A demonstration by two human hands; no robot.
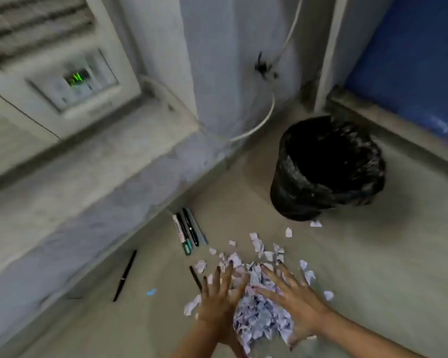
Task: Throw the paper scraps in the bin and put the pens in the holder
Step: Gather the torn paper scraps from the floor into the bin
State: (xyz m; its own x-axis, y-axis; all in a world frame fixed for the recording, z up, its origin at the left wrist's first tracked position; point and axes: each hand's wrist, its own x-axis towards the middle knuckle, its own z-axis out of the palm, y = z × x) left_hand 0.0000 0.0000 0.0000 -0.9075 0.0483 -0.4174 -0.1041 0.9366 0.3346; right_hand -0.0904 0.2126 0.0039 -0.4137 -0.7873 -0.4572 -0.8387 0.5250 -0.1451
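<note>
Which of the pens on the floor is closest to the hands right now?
The short dark pen lying right beside the left hand, partly hidden by it. The long black pen lies alone farther left, and the bundle of pens lies nearer the wall.

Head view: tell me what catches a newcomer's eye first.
Both hands, left hand and right hand, press around a pile of paper scraps at the bottom centre. Beyond it stands a black bin; a bunch of pens lies left of it.
</note>
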